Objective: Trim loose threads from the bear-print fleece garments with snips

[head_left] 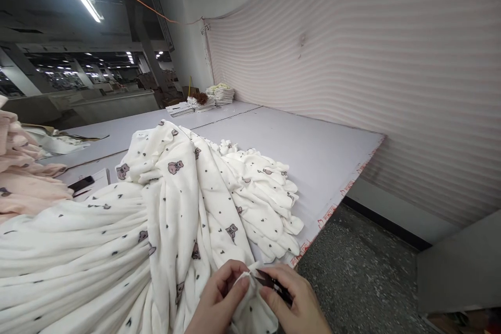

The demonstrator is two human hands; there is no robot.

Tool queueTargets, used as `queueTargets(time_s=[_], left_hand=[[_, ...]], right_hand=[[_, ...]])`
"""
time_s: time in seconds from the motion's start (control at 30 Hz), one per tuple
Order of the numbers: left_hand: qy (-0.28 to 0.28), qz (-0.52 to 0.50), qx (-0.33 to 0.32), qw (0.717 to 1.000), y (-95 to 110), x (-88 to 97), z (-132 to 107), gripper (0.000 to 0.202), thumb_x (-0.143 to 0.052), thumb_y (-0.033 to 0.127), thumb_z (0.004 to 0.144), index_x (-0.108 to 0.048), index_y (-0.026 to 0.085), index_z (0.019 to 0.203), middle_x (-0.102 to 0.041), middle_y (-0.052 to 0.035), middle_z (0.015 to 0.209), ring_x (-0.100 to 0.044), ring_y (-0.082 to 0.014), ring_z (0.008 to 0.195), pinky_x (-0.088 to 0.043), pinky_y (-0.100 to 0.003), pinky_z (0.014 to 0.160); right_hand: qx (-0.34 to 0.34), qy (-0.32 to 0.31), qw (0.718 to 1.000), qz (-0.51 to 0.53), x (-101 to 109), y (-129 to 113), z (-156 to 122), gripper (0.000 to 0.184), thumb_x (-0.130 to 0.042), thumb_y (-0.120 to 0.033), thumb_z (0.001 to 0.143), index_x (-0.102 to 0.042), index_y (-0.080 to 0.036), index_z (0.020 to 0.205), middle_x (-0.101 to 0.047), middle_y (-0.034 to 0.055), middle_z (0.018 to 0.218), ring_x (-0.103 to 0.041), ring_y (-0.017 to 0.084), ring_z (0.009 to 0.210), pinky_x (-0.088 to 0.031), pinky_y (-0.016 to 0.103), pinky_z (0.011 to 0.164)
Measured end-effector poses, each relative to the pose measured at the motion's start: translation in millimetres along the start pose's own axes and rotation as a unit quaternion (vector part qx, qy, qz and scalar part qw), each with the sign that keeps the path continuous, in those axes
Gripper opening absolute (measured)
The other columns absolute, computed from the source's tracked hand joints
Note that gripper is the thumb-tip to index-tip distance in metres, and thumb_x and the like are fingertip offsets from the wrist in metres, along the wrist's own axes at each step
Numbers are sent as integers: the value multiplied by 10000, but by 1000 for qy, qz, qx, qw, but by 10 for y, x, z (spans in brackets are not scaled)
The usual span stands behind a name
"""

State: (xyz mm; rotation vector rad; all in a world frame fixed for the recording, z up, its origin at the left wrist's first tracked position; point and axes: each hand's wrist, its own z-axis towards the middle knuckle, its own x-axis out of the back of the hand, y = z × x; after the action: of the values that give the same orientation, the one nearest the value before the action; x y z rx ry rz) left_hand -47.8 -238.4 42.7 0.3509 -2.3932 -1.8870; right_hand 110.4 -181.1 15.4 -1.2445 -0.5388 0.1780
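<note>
White fabric (213, 182) printed with small grey bears and dark specks lies heaped over the near part of the table, its gathered folds spreading left. At the bottom centre, my left hand (221, 297) pinches an edge of this fabric between thumb and fingers. Close beside it on the right, my right hand (299, 300) is closed around dark thread snips (274, 286). Their blades point left, at the pinched edge. The lower part of the snips is hidden in my palm. Some of the cloth hangs below both hands.
A grey-topped table (313, 148) has a right edge with red-printed tape. Peach fabric (23, 172) is heaped at left, near a dark phone (81, 183). Folded stacks (219, 95) sit at the far end. Striped sheeting (352, 52) hangs along the right.
</note>
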Motion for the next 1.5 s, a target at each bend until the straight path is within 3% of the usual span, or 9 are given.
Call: queueTargets(time_s=[0.43,0.7,0.8,0.9,0.97,1.03,1.17,1.33,1.5], left_hand=[[-61,35,-24,997,-27,-2,88,288,-637,456,797,-642,177,869,-643,-18,828,-556,-166,827,-423,-249,773],[-4,181,-73,981,-73,77,126,256,-592,436,812,-624,183,790,-609,-21,744,-537,-174,728,-431,-255,668],[74,0,-60,995,134,338,118,232,-638,430,762,-577,206,776,-634,-19,804,-580,-197,781,-471,-275,689],[109,-218,-59,968,392,562,122,211,-608,405,769,-492,228,753,-537,51,583,-508,-122,520,-452,-218,529],[107,-157,-51,980,507,617,136,183,-602,386,791,-508,230,769,-414,89,467,-358,-77,393,-346,-161,424],[95,27,-66,993,545,603,159,180,-623,391,788,-568,220,789,-506,63,532,-450,-92,470,-371,-163,472],[-19,331,-97,938,408,435,224,169,-595,384,802,-651,236,863,-664,-14,858,-605,-192,803,-443,-219,659],[-3,380,-150,913,59,11,293,599,-688,262,690,-478,248,1251,-620,-57,1043,-615,-210,794,-482,-284,688],[76,385,-294,872,-102,-123,303,252,-394,157,857,-559,215,1037,-590,-94,977,-597,-224,896,-484,-335,774]], right_hand=[[-65,-35,997,29,47,26,82,242,-605,-393,838,-759,-207,836,-730,62,810,-653,214,785,-492,283,715],[-80,62,993,60,-57,67,90,348,-494,-465,895,-555,-186,696,-479,-31,582,-476,125,559,-379,205,510],[-115,91,988,53,102,225,133,306,-464,-472,909,-578,-200,828,-494,-24,632,-495,138,585,-402,215,532],[-99,122,987,-34,284,441,257,286,-616,-394,798,-643,-235,1035,-592,54,944,-546,170,680,-414,246,568],[-101,132,985,-39,361,558,379,287,-671,-356,722,-679,-247,987,-573,72,1083,-528,158,648,-390,250,538],[-111,133,985,-6,402,618,498,182,-674,-373,717,-680,-218,812,-600,66,999,-508,155,637,-380,249,542],[-156,120,975,103,386,570,592,333,-508,-513,863,-590,-196,800,-502,-19,629,-413,115,498,-340,221,472],[-214,80,948,223,180,361,458,444,-528,-624,818,-508,-187,737,-343,-94,535,-139,32,383,-134,179,355],[-247,108,882,387,110,213,381,410,-651,-566,771,-532,-175,758,-354,-112,513,-117,3,366,-122,160,368]])
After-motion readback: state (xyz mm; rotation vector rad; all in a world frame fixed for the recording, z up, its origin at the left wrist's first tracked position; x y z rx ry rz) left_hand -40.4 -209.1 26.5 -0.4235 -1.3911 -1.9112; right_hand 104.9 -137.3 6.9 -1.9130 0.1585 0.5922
